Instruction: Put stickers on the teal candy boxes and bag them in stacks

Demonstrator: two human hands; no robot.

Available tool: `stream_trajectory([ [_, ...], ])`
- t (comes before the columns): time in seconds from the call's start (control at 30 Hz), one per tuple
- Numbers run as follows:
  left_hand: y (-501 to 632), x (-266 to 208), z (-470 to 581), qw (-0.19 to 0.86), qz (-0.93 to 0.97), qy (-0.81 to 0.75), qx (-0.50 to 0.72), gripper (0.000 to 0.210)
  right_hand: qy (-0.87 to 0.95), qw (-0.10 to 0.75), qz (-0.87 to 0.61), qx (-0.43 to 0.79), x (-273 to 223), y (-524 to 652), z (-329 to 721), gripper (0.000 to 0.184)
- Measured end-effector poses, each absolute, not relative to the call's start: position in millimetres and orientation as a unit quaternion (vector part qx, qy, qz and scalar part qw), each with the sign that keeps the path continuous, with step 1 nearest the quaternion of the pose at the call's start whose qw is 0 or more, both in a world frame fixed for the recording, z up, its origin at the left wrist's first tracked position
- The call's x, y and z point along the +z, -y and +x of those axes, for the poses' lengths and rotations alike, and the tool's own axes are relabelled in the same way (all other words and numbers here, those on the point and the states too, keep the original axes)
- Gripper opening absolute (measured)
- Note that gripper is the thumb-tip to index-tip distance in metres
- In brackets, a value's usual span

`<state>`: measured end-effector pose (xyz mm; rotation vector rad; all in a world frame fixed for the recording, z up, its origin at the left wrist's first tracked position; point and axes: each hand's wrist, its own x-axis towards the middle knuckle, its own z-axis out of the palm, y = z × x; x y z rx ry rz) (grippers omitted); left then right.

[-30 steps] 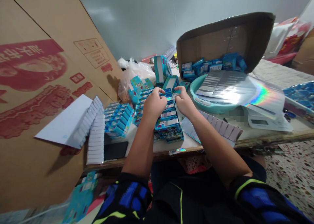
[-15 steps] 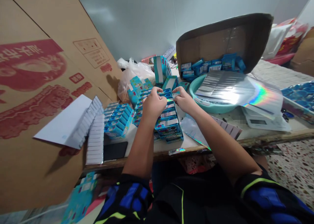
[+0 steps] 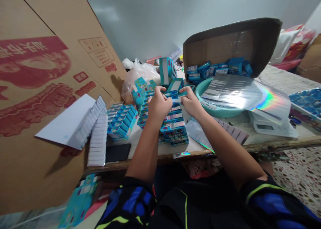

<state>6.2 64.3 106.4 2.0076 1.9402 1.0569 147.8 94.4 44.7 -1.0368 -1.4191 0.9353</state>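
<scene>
Working w/ curled fingers, L hand (image 3: 159, 105) over left edge & R hand (image 3: 190, 102) just beside right edge of blue box row (image 3: 173, 130) on table (image 3: 164, 150), lengthwise near-to-far, mostly on near side of both, approx. closer to L, but can't tell if pinching anything.

Blue boxes (image 3: 174, 131), over ten; one teal basin (image 3: 222, 112); one scale (image 3: 278, 131).

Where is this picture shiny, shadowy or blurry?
In the head view, white glare and a rainbow streak on the silver sheets; in the head view, shadows on the big brown carton; in the head view, a slight blur on the blue packaging at lower left.
</scene>
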Motion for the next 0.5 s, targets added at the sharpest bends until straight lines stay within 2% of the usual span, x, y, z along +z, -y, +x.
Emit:
stream_trajectory([
  [0.17,-63.1,107.2,5.9,0.061,0.674,-0.649,0.348,0.035,0.585,0.541,-0.439,0.414,49.2,-102.0,148.4,0.030],
  [0.3,-61.2,110.8,9.8,0.053,0.699,-0.663,0.262,0.025,0.555,0.497,-0.471,0.473,46.2,-105.6,147.8,0.033],
  [0.4,-60.2,111.9,13.3,0.028,0.711,-0.669,0.213,0.018,0.532,0.501,-0.458,0.506,37.8,-105.2,146.9,0.034],
  [0.5,-57.9,110.1,13.4,0.011,0.705,-0.674,0.220,0.025,0.559,0.517,-0.446,0.470,31.0,-103.8,147.2,0.034],
])
